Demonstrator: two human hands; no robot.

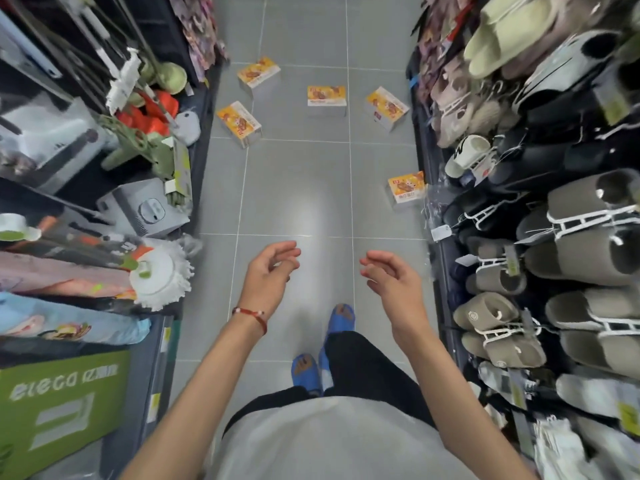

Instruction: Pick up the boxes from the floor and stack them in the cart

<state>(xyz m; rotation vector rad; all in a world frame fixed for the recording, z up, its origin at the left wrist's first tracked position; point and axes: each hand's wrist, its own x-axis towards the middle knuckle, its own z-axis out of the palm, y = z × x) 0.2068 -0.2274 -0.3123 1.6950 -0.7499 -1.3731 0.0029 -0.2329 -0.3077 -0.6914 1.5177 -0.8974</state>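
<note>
Several small boxes with orange and yellow printed tops lie scattered on the grey tiled floor of a shop aisle ahead of me. The nearest box rests by the right shelf. Farther off lie one at the left, one in the middle, one at the right and the farthest. My left hand and my right hand hover empty at waist height, fingers loosely curled and apart, well short of any box. No cart is in view.
The left shelf holds mops, cleaning tools and a green carton. The right rack is hung with slippers. My feet in blue sandals stand on the floor between them. The aisle is narrow.
</note>
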